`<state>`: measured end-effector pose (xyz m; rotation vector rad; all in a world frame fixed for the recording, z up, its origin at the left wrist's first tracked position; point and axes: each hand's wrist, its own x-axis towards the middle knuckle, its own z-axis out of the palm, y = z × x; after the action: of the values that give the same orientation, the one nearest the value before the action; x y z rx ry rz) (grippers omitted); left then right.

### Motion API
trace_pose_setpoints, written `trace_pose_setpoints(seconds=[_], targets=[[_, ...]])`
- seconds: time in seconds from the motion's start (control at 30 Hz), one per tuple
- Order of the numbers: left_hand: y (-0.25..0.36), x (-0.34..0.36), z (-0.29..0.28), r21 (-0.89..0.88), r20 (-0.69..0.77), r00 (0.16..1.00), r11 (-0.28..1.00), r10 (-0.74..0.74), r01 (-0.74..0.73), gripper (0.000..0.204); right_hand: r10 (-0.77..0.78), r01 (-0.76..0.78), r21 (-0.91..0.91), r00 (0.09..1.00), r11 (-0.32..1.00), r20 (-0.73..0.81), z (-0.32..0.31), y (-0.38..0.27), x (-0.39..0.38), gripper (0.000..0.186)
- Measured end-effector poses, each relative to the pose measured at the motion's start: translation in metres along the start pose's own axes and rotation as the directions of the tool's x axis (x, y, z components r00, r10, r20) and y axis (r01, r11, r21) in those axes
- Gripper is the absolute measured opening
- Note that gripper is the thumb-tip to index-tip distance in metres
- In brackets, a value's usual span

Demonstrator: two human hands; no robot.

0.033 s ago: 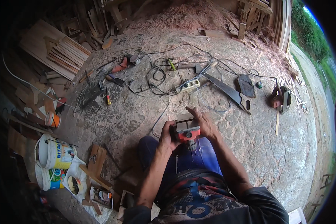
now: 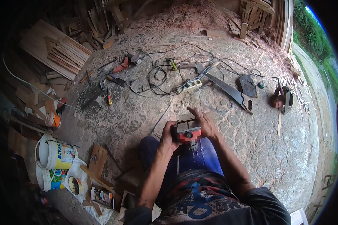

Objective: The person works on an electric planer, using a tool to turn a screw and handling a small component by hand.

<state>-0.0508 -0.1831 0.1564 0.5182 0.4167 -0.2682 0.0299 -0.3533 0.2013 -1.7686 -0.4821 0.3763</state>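
A red and grey electric planer [image 2: 189,131] is held in front of my knees, its flat metal sole facing up and a dark round knob toward me. My left hand [image 2: 168,138] is closed around its left side, thumb along the edge. My right hand [image 2: 207,125] presses on its right side, with the fingers reaching along toward the far end; their undersides are hidden. Beyond the planer, a white power strip [image 2: 189,86] lies on the floor among black cords. A handsaw [image 2: 231,94] is to its right, near a hammer [image 2: 198,68].
An angle grinder [image 2: 128,63], a screwdriver [image 2: 109,99] and a chisel-like tool [image 2: 116,80] lie at the left. Another planer-like tool [image 2: 283,100] rests at the right. Paint buckets [image 2: 49,152] and wood scraps [image 2: 97,161] stand at left. Stacked boards [image 2: 56,48] and shavings [image 2: 184,18] are at the back.
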Motion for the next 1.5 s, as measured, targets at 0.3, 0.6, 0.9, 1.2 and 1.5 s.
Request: trace_pose_setpoints(seconds=[0.3,0.6,0.9,1.2,1.5], targets=[[0.006,0.0,-0.016,0.002,-0.015,0.999,1.0,0.028,-0.028,0.056,-0.068,0.057,-0.145,0.995,0.988,-0.067,0.014,-0.016,0.004,0.072],[0.014,-0.013,-0.015,-0.003,-0.001,1.0,1.0,-0.003,0.003,0.053,-0.078,0.07,-0.168,0.996,0.983,-0.041,0.024,-0.017,0.01,0.075],[0.017,-0.026,-0.002,-0.04,0.011,0.999,0.998,0.043,-0.042,0.05,-0.102,0.095,-0.201,0.994,0.975,-0.026,0.03,-0.013,0.017,0.073],[0.013,-0.021,-0.028,0.009,-0.073,0.996,0.999,0.048,-0.048,0.053,-0.083,0.077,-0.138,0.996,0.987,-0.041,0.04,-0.01,0.012,0.069],[0.019,-0.023,-0.025,0.011,-0.131,0.986,0.994,0.106,-0.106,0.045,-0.089,0.081,-0.184,0.995,0.98,-0.035,0.045,-0.002,0.015,0.066]])
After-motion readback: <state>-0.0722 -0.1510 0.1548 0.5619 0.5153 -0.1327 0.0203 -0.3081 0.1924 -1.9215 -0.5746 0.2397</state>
